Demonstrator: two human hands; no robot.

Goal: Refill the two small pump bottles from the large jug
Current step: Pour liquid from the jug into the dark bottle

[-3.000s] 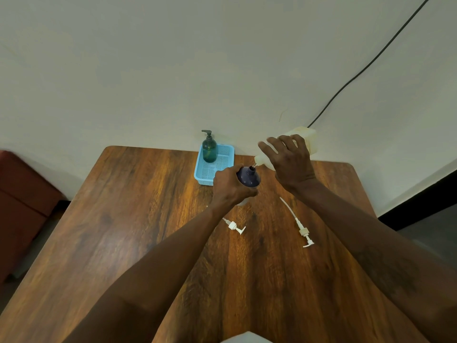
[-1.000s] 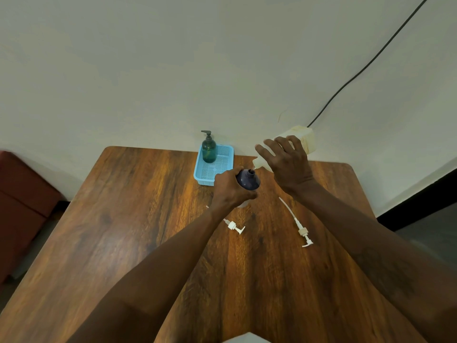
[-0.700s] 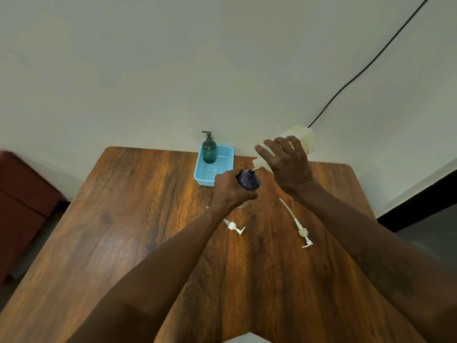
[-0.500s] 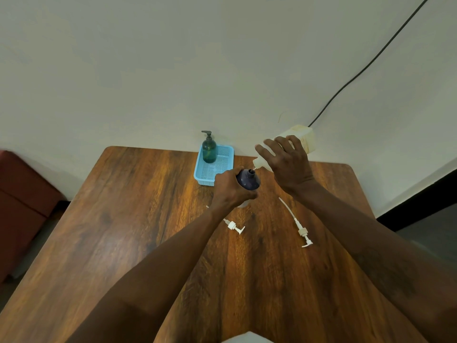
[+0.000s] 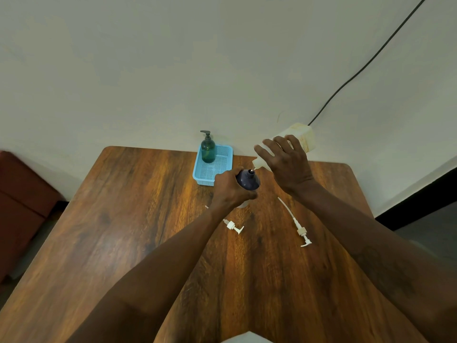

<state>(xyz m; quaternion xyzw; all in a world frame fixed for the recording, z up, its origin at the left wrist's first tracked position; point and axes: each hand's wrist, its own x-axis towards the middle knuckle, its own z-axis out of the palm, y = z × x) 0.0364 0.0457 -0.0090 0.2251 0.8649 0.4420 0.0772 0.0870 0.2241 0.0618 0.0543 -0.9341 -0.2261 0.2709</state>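
On the wooden tabletop (image 5: 148, 243), nearest the person, two white pump heads lie loose with their dip tubes: a short pump (image 5: 233, 227) and a long pump (image 5: 300, 230), well apart. They are light and likely slick with soap, so each is best taken by its threaded collar. Just beyond, the left hand (image 5: 228, 189) has its grip clamped round the dark bottle (image 5: 248, 180), which stands open-necked. It is small, rigid and probably slippery when wet, so a full wrap low on the body suits it. The right hand (image 5: 288, 164) has its grip closed on the tilted cream jug (image 5: 301, 137), spout just over the bottle's mouth. It looks bulky, and its load will shift as it empties. Farthest, a green pump bottle (image 5: 208, 150) stands capped in the blue basket (image 5: 226, 158).
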